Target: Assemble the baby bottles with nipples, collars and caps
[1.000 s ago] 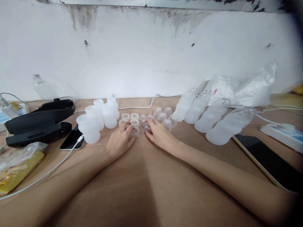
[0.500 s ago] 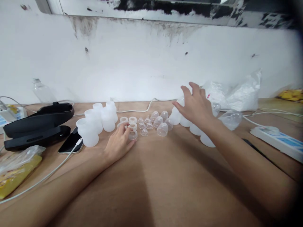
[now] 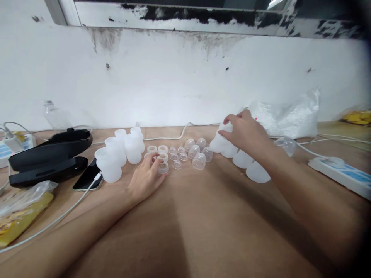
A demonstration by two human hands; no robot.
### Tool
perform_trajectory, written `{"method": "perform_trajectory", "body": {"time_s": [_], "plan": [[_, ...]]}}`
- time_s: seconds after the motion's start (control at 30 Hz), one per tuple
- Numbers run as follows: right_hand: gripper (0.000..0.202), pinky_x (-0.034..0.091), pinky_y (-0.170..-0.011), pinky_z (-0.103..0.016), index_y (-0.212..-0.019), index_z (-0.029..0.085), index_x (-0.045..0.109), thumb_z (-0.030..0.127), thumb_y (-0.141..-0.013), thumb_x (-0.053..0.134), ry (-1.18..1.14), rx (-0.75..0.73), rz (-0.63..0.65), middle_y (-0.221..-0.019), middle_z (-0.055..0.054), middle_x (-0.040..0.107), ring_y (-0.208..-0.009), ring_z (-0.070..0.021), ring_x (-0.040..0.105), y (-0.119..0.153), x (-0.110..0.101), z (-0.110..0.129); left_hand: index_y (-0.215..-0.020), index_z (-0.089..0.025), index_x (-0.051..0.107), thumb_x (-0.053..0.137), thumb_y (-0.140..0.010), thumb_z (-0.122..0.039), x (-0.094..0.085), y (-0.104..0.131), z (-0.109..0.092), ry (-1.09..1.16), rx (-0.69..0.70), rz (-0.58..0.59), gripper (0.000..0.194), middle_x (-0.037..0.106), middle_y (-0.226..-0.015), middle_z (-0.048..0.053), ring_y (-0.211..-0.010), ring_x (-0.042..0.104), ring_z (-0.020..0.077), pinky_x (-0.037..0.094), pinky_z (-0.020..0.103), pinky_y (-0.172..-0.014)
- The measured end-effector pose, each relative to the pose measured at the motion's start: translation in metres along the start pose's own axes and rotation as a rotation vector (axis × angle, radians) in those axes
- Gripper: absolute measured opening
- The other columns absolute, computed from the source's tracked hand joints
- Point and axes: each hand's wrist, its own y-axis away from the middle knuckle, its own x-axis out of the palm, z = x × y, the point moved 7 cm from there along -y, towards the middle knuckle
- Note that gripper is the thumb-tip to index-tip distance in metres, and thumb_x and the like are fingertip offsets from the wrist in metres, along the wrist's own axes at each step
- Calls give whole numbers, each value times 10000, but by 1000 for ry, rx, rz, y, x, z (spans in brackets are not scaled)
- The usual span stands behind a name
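My left hand [image 3: 146, 173] rests on the table with its fingers spread, the fingertips touching the cluster of translucent screw rings [image 3: 163, 167]. The thumb lies apart beside the nearest ring. My right hand [image 3: 246, 131] reaches over the white translucent cups [image 3: 257, 172], thumb and fingers closed around the top of a rear cup [image 3: 227, 126]. Its palm hides part of that row. Between the hands sit several small clear teats [image 3: 177, 164] and several clear dome caps [image 3: 198, 161]. White translucent bottles [image 3: 111, 170] stand upright in rows left of the rings.
On the left are a phone [image 3: 88, 177] with a white cable, a black case [image 3: 49, 154], a yellow bag [image 3: 26, 216] and a clear bottle [image 3: 56, 116]. White plastic bags [image 3: 298, 116] and a power strip [image 3: 342, 173] lie right. A wall bounds the back.
My right hand has come down, and its fingers have closed around the top of a rear white cup. My left hand stays at the rings. The view has tilted slightly upward.
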Motion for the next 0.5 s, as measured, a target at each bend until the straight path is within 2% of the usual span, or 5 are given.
{"method": "perform_trajectory", "body": {"time_s": [0.17,0.23,0.3,0.37,0.5], "plan": [[269,381,-590,-296,-935,172,574,338,-724,558,-179,-181,-280,-924,-91,540,-638,-156,489,27,-70,26,-1183,-151,353,529,-801,-289,-41,-1,-24,17,103,-238,443,389,-1247,158,-1139,421,259,400,391,-918],[283,388,-606,-288,-912,178,565,402,-740,537,-366,-328,-244,-858,-58,560,-636,-151,492,41,-82,48,-1251,-131,279,561,-769,-419,-62,-1,-37,3,147,-344,629,347,-1296,193,-1188,360,301,355,438,-945],[289,386,-592,-266,-883,193,567,448,-783,474,-543,-439,-44,-824,-33,581,-637,-144,503,52,-76,70,-1283,-126,229,544,-758,-494,-68,-4,-46,-24,173,-303,715,417,-1257,193,-1141,413,313,361,461,-912],[314,376,-580,-247,-844,199,581,462,-821,412,-640,-495,167,-794,-22,597,-646,-138,511,61,-59,90,-1279,-126,232,501,-804,-448,-62,-5,-50,-64,199,-185,633,526,-1147,164,-1036,503,297,385,455,-858],[418,317,-508,-233,-687,176,604,484,-839,365,-665,-441,362,-589,-2,552,-548,-118,471,68,-22,103,-1248,-128,266,451,-841,-375,-41,2,-50,-46,252,-6,511,574,-1069,146,-973,548,286,426,428,-802]]}}
